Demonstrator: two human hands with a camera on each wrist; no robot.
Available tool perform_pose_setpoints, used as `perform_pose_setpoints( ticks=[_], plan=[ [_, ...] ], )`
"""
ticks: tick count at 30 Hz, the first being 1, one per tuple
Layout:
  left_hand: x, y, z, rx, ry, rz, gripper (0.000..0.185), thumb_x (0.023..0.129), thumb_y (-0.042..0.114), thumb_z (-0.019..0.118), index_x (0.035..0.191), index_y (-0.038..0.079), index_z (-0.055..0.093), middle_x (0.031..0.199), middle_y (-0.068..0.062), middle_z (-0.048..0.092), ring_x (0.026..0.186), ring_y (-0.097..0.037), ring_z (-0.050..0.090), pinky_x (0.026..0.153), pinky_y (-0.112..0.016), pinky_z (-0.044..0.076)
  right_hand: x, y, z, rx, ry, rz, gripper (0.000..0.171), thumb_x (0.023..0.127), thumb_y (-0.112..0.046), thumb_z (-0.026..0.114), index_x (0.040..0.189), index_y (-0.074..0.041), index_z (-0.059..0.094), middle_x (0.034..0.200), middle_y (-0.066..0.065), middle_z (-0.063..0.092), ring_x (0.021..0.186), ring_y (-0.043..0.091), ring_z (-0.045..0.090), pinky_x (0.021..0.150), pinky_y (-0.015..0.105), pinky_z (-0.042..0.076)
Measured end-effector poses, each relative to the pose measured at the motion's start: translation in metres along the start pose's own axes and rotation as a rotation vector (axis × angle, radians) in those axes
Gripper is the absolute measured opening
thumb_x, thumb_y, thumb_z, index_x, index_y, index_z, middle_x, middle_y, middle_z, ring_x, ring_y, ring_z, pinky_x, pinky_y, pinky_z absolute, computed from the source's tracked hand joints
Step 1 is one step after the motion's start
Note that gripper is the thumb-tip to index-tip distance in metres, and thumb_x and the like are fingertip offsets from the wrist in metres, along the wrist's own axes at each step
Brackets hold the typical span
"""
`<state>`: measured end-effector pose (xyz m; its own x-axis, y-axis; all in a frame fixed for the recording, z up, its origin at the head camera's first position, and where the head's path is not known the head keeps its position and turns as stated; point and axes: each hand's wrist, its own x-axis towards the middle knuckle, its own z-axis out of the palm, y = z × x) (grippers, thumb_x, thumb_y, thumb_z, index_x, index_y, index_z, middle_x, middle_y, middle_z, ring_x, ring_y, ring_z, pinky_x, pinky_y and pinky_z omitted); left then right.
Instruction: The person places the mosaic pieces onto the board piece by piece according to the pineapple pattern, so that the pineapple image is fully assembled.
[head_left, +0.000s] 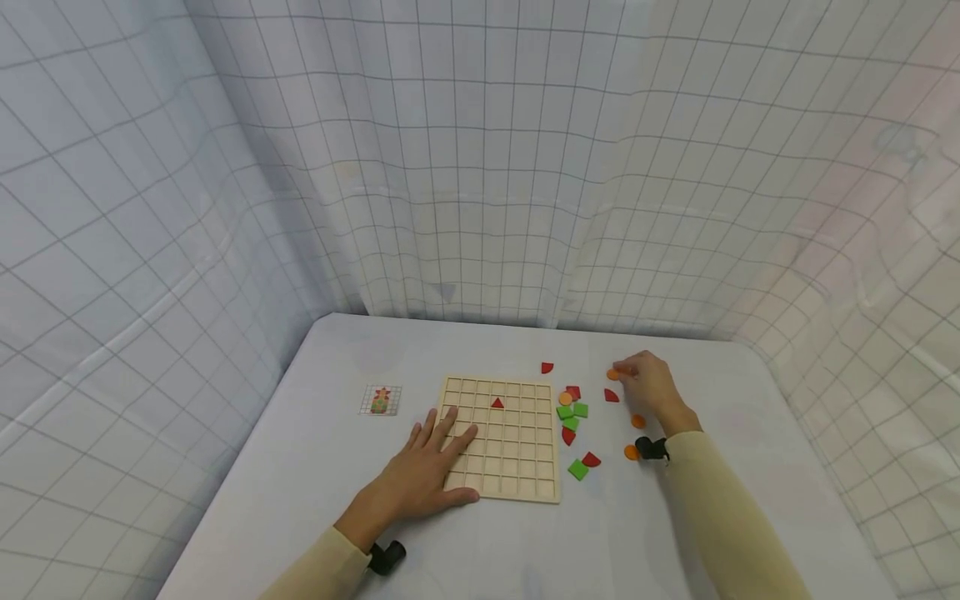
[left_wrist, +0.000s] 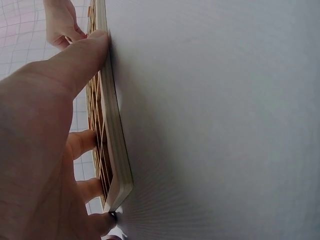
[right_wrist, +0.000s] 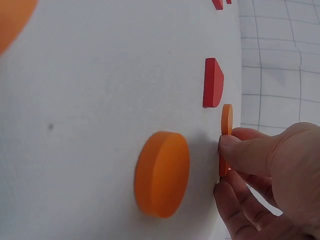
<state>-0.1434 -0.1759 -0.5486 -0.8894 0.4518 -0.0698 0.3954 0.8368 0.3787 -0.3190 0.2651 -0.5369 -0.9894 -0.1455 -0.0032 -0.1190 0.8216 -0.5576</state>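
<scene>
My left hand rests spread over the left side of a wooden grid board; its thumb touches the board's near edge in the left wrist view. One red triangle sits in an upper cell of the board. At the far right of the table, my right hand pinches a small red piece between thumb and fingers; its shape is mostly hidden. Just beside the fingertips is an orange disc. A red quarter-circle piece lies close by.
Right of the board lie several green squares, red quarter-circles and orange discs. A pattern card with a small picture lies left of the board. Grid-patterned white curtains surround the white table.
</scene>
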Motion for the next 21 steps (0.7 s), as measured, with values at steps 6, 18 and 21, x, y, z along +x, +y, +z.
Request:
perform_pose_setpoints(
  ticks=[6,18,21],
  plan=[
    [0.0001,0.0005,-0.0001,-0.001,-0.004,-0.002,0.104,0.104,0.074,0.075,0.184,0.018,0.038,0.194,-0.028,0.017,0.178,-0.064,0.016,0.14,-0.08,0.027,-0.0019,0.0022,-0.001,0.001,0.017,0.015,0.028,0.113,-0.005,0.075,0.138,0.006,0.08,0.137,0.029,0.074,0.125,0.047,0.07,0.113,0.063,0.062],
    [-0.0021,0.0034,-0.0022,-0.016,-0.002,-0.003,0.103,0.105,0.071,0.076,0.183,0.017,0.039,0.194,-0.03,0.017,0.178,-0.064,0.016,0.14,-0.08,0.027,-0.0064,0.0061,-0.0013,0.012,0.06,0.037,0.02,0.111,-0.009,0.078,0.129,0.001,0.081,0.122,0.024,0.078,0.112,0.04,0.068,0.103,0.056,0.06],
    [-0.0023,0.0033,-0.002,-0.013,-0.001,-0.004,0.103,0.105,0.071,0.076,0.184,0.017,0.039,0.194,-0.03,0.017,0.178,-0.064,0.016,0.14,-0.08,0.027,-0.0085,0.0026,-0.002,0.03,0.073,0.022,0.021,0.112,-0.008,0.076,0.13,0.001,0.081,0.129,0.026,0.08,0.118,0.043,0.072,0.11,0.062,0.061]
  ],
)
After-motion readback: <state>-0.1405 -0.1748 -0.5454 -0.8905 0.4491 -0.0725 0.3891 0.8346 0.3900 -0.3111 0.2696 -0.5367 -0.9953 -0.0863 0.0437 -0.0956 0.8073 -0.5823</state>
